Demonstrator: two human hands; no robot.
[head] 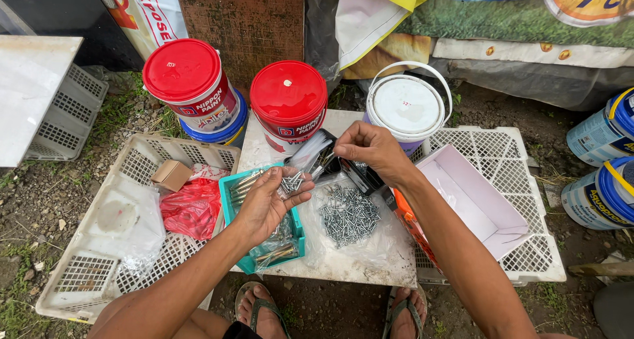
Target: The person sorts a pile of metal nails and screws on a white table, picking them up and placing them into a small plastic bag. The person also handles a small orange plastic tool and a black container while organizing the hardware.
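Currently, left hand: I am holding my left hand [267, 203] palm up and half open over the teal tray [232, 210], cupping a small bunch of short silver screws [291, 182] on my fingers.
Right hand: I am pinching my right hand [371, 151] shut on the mouth of a small clear plastic bag [310, 153], fingertips pressed together just above the screws.
Where the screws are lying: most are sitting in a loose pile [348, 215] on a clear plastic sheet [386, 243] near the middle of the table [350, 266], close to its front edge.
Progress, as I am judging it: only a handful is in my palm; the heap is looking barely touched, so most of the sorting appears left.
Materials: the screws are looking bright, thin and metallic; the bag is thin, crinkly film; the tray is hard moulded plastic with longer fasteners inside.
Surroundings: two red-lidded paint buckets [288, 101] are standing at the far edge, a white-lidded one [404, 106] beside them; white lattice crates [89, 273] are flanking the table, the left one holding a red bag [191, 207] and a small cardboard box [171, 174].
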